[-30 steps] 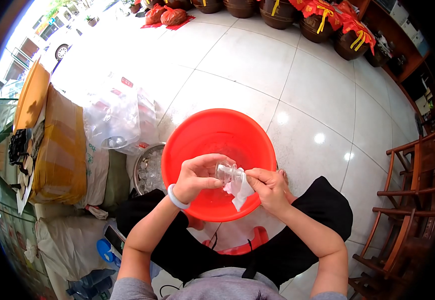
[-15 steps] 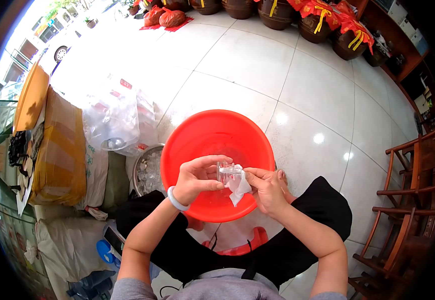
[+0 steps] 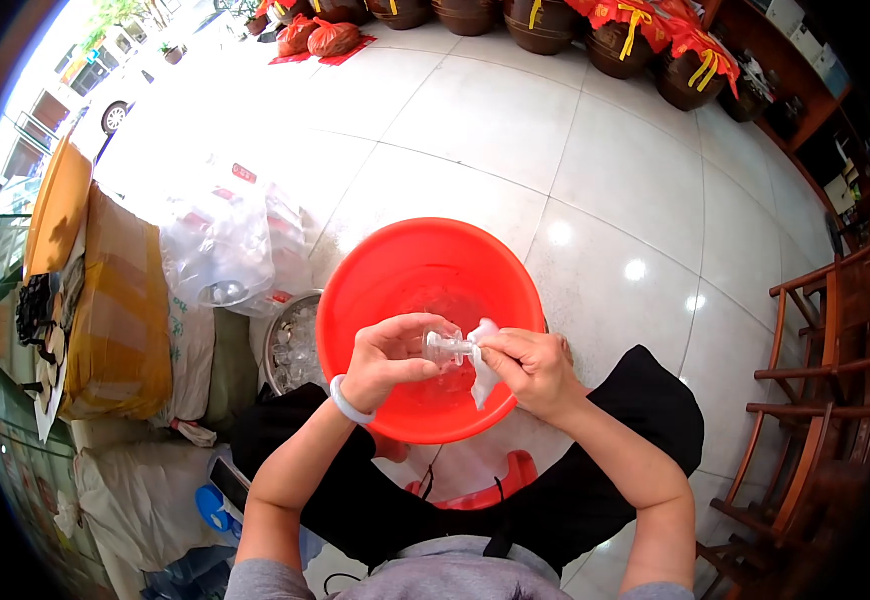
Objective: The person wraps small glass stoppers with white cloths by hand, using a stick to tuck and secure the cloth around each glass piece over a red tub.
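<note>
Over a red plastic basin point(image 3: 370, 275), my left hand point(image 3: 383, 362) curls its thumb and fingers around a small clear glass point(image 3: 439, 346). The glass lies sideways, its one end toward my right hand point(image 3: 533, 368). A thin white cloth point(image 3: 482, 382) is pinched in my right fingers and hangs down beside the glass. Part of the white material seems to reach into the glass, though the clear walls make this hard to tell. The basin's bottom looks wet or shiny.
Left of the basin stands a metal bowl point(image 3: 272, 350) of small clear pieces, with a clear plastic bag point(image 3: 225, 240) behind it. A taped cardboard box point(image 3: 120, 310) is farther left. Wooden chairs point(image 3: 823, 375) line the right; brown jars point(image 3: 543, 28) stand at the back.
My right hand has shifted slightly right and down from the glass, drawing the cloth a little away from its mouth. My left hand still holds the glass.
</note>
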`<state>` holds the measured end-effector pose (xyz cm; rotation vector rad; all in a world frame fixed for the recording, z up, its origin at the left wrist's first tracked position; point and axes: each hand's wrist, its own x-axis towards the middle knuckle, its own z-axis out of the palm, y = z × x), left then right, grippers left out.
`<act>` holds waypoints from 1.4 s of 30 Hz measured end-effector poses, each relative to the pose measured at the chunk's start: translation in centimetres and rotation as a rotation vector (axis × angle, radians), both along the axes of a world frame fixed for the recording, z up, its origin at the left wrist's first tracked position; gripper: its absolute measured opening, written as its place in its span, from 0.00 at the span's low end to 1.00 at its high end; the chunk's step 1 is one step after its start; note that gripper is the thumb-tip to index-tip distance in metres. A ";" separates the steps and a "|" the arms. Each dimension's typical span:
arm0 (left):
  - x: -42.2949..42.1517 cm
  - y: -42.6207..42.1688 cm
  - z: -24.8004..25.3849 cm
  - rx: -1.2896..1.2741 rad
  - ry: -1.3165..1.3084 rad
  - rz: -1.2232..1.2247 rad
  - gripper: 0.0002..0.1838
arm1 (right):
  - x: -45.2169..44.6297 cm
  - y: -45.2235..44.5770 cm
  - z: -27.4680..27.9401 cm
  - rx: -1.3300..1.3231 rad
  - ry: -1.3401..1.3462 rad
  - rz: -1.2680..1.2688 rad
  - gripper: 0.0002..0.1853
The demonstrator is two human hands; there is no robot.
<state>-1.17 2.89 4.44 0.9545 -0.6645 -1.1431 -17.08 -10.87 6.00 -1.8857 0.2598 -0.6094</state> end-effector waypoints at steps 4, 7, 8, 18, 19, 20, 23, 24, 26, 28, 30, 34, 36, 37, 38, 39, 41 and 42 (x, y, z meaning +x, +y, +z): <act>0.4 0.0 -0.1 0.035 -0.027 -0.007 0.24 | 0.0 -0.4 -1.0 0.365 0.148 0.088 0.05; 0.7 0.2 0.0 0.044 -0.019 -0.004 0.25 | 0.1 -1.1 -1.4 0.270 0.062 0.263 0.06; 0.9 0.2 0.1 0.055 0.011 -0.057 0.22 | 0.2 -1.3 -1.5 0.070 0.000 0.271 0.06; 0.7 0.1 -1.0 0.118 0.266 -0.135 0.19 | -0.3 -0.2 -0.8 0.311 0.082 0.163 0.06; 0.7 0.1 -0.9 0.117 0.266 -0.134 0.19 | -0.3 0.0 -0.8 0.310 0.083 0.163 0.06; 0.7 0.1 -0.7 0.100 0.259 -0.128 0.17 | -0.3 0.4 -1.0 0.498 0.104 0.107 0.07; 0.6 0.0 -0.4 0.076 0.212 -0.093 0.16 | 0.1 0.6 -2.6 0.860 0.108 0.049 0.09; 0.5 0.0 -0.4 0.068 0.172 -0.063 0.17 | 0.2 0.7 -3.0 1.035 0.090 0.049 0.10; 0.4 -0.1 -0.3 0.062 0.097 -0.032 0.19 | 0.4 0.8 -2.9 1.120 0.089 0.016 0.11; 0.2 -0.2 -0.2 0.055 0.021 -0.002 0.22 | 0.6 0.8 -2.9 1.204 0.088 -0.019 0.11; 0.0 -0.2 0.0 0.045 -0.082 0.034 0.25 | 0.7 0.8 -3.0 1.290 0.086 -0.034 0.13; -0.2 -0.3 -0.1 -0.007 -0.199 0.056 0.27 | 0.7 0.7 -3.4 1.320 0.105 -0.035 0.13; 0.0 -0.4 -0.7 -0.103 -0.541 0.099 0.27 | 0.7 0.7 -3.3 1.395 0.124 -0.046 0.13; 0.0 -0.4 -0.5 -0.102 -0.541 0.097 0.27 | 0.7 0.6 -3.4 1.396 0.123 -0.047 0.13; 0.1 -0.4 -0.3 -0.112 -0.709 0.103 0.27 | 0.6 0.5 -3.5 1.406 0.120 -0.027 0.13; 0.1 -0.5 -0.2 -0.123 -0.876 0.108 0.27 | 0.6 0.5 -3.6 1.415 0.117 -0.007 0.13; 0.2 -0.7 -0.1 -0.155 -0.940 0.122 0.27 | 0.7 0.5 -3.5 1.401 0.117 -0.017 0.13; 0.3 -0.7 -0.1 -0.187 -1.005 0.137 0.27 | 0.8 0.5 -3.4 1.387 0.119 -0.026 0.12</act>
